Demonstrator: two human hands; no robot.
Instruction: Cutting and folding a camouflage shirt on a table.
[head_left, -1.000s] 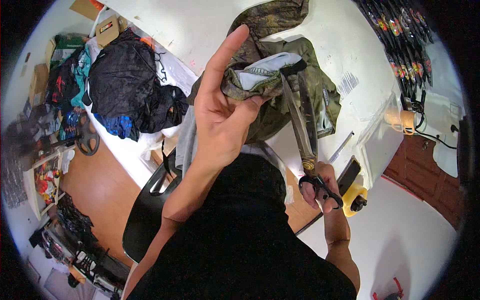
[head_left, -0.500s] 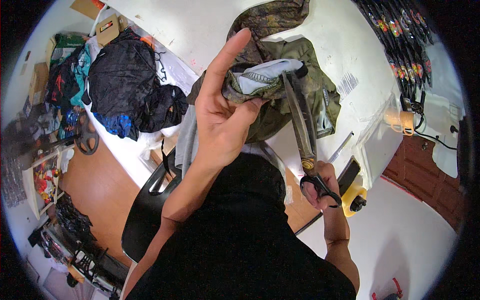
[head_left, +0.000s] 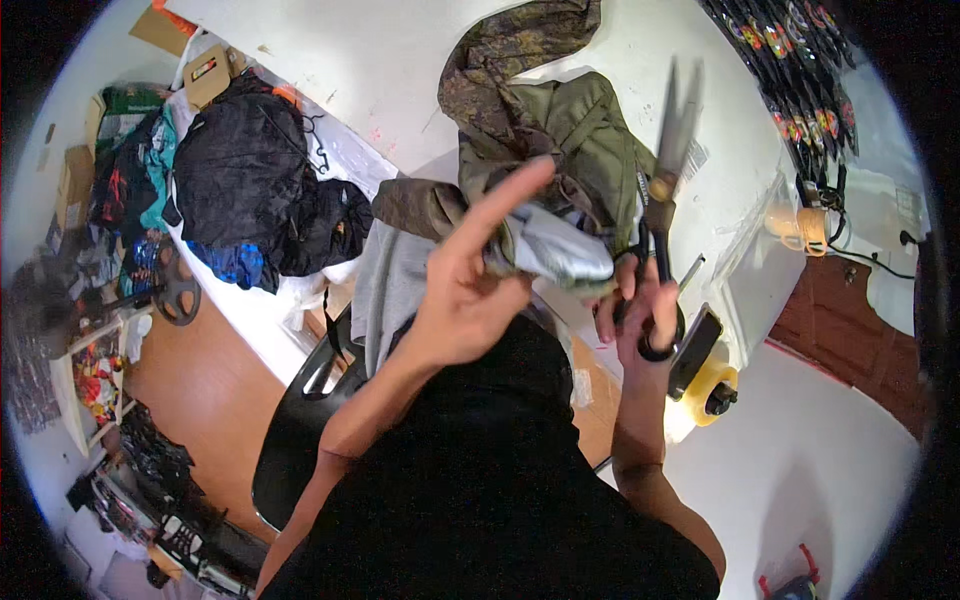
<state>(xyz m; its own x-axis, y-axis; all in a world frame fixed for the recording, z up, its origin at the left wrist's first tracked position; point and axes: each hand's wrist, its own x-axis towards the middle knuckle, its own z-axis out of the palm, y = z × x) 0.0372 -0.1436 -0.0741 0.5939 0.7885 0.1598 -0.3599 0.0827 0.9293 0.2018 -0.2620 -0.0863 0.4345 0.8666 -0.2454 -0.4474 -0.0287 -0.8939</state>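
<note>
A green and camouflage garment (head_left: 590, 120) lies bunched on the white table in front of me, one long camouflage strip curving away at the far end. My left hand (head_left: 460, 300) pinches the near part of it, with the index finger stretched out. Between my hands shows its pale inner side (head_left: 565, 250), somewhat blurred. Dark-handled scissors (head_left: 661, 190) are in my right hand (head_left: 640, 315), blades upward, slightly parted and smeared by motion. That hand's fingertips are close to the garment's pale edge; I cannot tell whether they touch it.
Black clothing (head_left: 240, 170) is piled on the left of the white table (head_left: 380, 60). A dark flat phone-like object (head_left: 696, 352) and a yellow bottle (head_left: 708, 393) lie near my right forearm. Grey cloth (head_left: 395, 275) hangs beside my left arm, above a black chair (head_left: 285, 440).
The scissors have swung from the garment's edge to pointing upward on the right. My right hand has moved up and toward the cloth; the left has shifted slightly right and down with it.
</note>
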